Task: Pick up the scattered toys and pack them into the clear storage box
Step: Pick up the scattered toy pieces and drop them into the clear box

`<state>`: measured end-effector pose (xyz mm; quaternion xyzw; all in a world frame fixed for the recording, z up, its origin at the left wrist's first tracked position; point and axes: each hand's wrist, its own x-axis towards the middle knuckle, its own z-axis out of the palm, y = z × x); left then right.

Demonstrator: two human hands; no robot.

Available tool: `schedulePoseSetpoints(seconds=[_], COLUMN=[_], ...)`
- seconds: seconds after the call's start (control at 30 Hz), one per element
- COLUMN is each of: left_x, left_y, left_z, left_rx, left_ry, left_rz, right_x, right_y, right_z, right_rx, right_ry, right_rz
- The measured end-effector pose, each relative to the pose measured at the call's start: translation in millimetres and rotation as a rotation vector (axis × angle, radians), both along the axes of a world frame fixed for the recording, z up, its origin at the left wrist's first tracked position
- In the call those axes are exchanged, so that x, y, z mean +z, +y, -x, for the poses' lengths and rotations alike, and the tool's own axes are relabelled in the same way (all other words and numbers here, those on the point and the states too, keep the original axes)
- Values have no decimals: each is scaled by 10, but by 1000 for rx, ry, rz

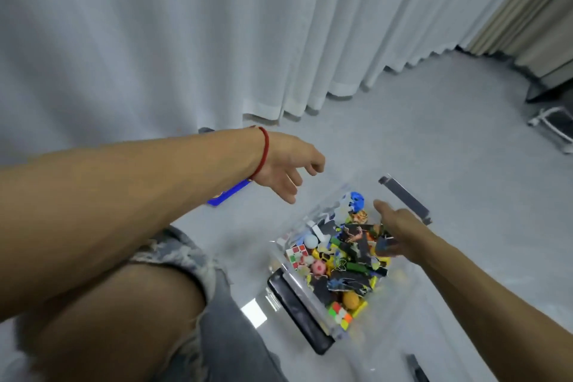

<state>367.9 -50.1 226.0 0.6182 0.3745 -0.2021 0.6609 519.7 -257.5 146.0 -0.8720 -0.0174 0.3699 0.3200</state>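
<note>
The left hand (286,164) hangs in the air beyond the far left corner of the clear storage box (280,260), its forearm stretched across from the left with a red string bracelet (263,152) round the wrist. Its fingers curl loosely downward and hold nothing; the thumb points toward the box. The right hand (400,234) reaches in from the lower right, over the far right part of the box, palm down with the thumb stretched toward the box's far end. Its fingers lie among the toys and seem to close on a dark, blue-flecked piece (384,243), though the blur leaves the grip uncertain.

The box stands on the grey floor (403,133), open at the top, with a dark latch handle (299,310) on its near end and another (406,195) on its far end. It is heaped with toys: a red-and-white puzzle cube (297,254) against the left wall, a white ball (311,240) just beyond it, a pink round toy (319,268) near the middle, a blue figure (356,199) at the far end, a bright multicoloured cube (339,315) and an orange ball (351,301) at the near end.

Left of the box, partly under the left wrist, a blue flat object (228,195) lies on the floor. A bare knee in frayed grey shorts (223,319) fills the space near the box's left side. White curtains (186,40) hang down behind.
</note>
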Motion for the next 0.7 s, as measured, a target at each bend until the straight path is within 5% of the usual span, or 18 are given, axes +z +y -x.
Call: schedulePoseSetpoints(seconds=[0.17, 0.43, 0.57, 0.7], left_x=[-153, -1299, -2308, -3171], left_y=[917, 1624, 1481, 1288], left_z=[946, 3197, 3546, 3406], left_rx=[284, 395, 376, 435], left_ry=[-1, 437, 468, 399], left_rz=[-225, -447, -501, -628], right_x=[-106, -835, -1724, -2479], right_y=[529, 2482, 3326, 3893], right_z=[273, 1698, 2173, 2529], right_rx=[389, 1168, 1512, 1620], right_ry=[-299, -210, -284, -372], right_rz=[21, -187, -28, -14])
